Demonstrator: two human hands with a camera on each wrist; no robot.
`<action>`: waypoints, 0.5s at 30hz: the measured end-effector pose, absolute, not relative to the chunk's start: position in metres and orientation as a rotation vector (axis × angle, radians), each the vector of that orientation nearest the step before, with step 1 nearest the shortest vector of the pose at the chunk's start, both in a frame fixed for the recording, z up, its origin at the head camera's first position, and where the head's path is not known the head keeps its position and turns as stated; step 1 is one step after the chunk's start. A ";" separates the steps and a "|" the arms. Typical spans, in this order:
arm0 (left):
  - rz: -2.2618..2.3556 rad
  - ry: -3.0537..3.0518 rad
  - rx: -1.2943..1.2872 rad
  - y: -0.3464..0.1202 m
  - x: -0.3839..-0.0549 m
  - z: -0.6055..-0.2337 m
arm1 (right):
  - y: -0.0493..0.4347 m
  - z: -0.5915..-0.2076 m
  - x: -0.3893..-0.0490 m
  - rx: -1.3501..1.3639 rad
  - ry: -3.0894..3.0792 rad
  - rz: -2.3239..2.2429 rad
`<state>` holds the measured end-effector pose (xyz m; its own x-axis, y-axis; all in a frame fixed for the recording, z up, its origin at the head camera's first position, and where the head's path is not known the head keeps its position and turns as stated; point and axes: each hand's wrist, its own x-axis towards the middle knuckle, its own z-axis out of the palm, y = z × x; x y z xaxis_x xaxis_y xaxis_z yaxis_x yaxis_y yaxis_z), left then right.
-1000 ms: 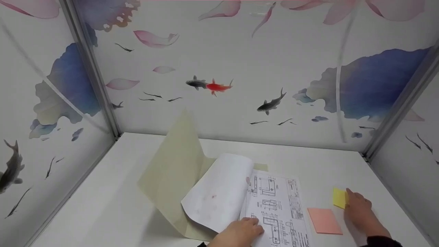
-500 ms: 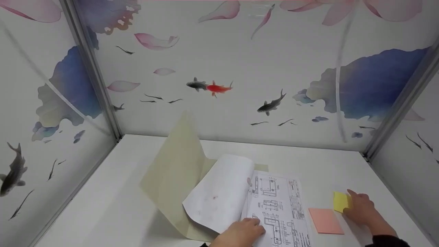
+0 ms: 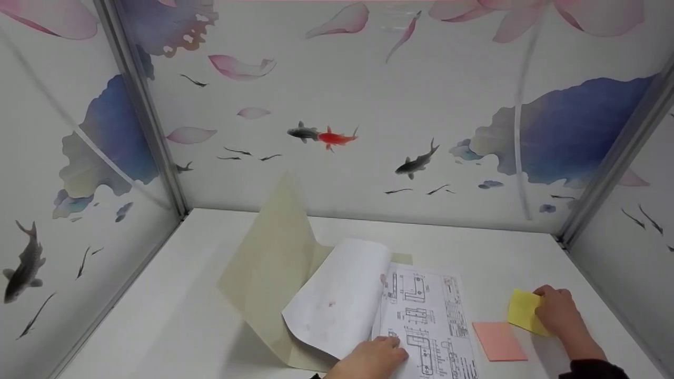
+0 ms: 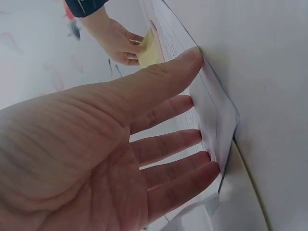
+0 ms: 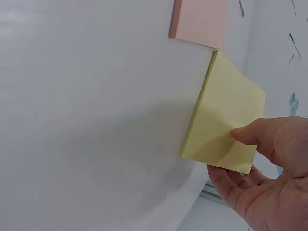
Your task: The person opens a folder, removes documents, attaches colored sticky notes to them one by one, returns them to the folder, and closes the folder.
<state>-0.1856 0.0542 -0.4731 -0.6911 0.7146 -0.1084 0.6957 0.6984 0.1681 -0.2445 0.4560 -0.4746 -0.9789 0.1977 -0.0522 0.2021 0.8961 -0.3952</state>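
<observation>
My right hand [image 3: 564,318] pinches a yellow sticky-note pad [image 3: 524,312] by its right side. In the right wrist view the thumb lies on the top face of the yellow pad [image 5: 228,110], with the other fingers beneath it. A pink sticky-note pad [image 3: 499,342] lies flat just left of it. My left hand [image 3: 371,360] rests on a printed technical drawing [image 3: 445,316], its fingers extended in the left wrist view. Left of the drawing, a white sheet [image 3: 337,295] is folded back and curled inside an open beige folder [image 3: 268,273], whose cover stands up.
The white table [image 3: 179,284] is enclosed by panels with painted fish and petals on the back wall [image 3: 347,195] and sides. Metal corner posts [image 3: 152,126] stand at the back left and right. The raised folder cover sticks up left of the hands.
My right hand has taken hold of the yellow pad, which now sits tilted and slightly turned. The left hand, folder and pink pad hold their places; the view has shifted slightly.
</observation>
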 end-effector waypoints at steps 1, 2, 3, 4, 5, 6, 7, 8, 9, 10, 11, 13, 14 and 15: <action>0.167 2.736 1.147 0.054 -0.185 -0.472 | 0.454 -0.472 -0.244 0.294 3.073 -0.654; 0.163 2.732 1.151 0.054 -0.185 -0.472 | 0.452 -0.468 -0.243 0.267 3.090 -0.678; 0.165 2.725 1.150 0.054 -0.185 -0.471 | 0.448 -0.464 -0.242 0.242 3.102 -0.702; 0.167 2.718 1.155 0.053 -0.185 -0.470 | 0.444 -0.460 -0.242 0.223 3.107 -0.732; 0.171 2.715 1.164 0.053 -0.185 -0.469 | 0.440 -0.456 -0.240 0.208 3.108 -0.762; 0.178 2.714 1.170 0.053 -0.185 -0.468 | 0.435 -0.452 -0.240 0.189 3.112 -0.790; 0.174 2.718 1.187 0.052 -0.185 -0.467 | 0.429 -0.447 -0.239 0.172 3.112 -0.819; 0.176 2.723 1.199 0.052 -0.185 -0.466 | 0.423 -0.443 -0.238 0.154 3.122 -0.834; 0.183 2.729 1.207 0.053 -0.185 -0.465 | 0.417 -0.440 -0.237 0.134 3.137 -0.852; 0.190 2.736 1.217 0.053 -0.186 -0.465 | 0.411 -0.437 -0.236 0.111 3.151 -0.872; 0.201 2.742 1.217 0.054 -0.187 -0.464 | 0.406 -0.434 -0.235 0.085 3.165 -0.889; 0.228 2.748 1.221 0.055 -0.188 -0.464 | 0.395 -0.430 -0.233 0.042 3.164 -0.945; 0.254 2.749 1.213 0.056 -0.189 -0.463 | 0.388 -0.428 -0.232 0.025 3.141 -0.993; 0.278 2.751 1.209 0.057 -0.190 -0.463 | 0.381 -0.426 -0.232 0.017 3.108 -1.053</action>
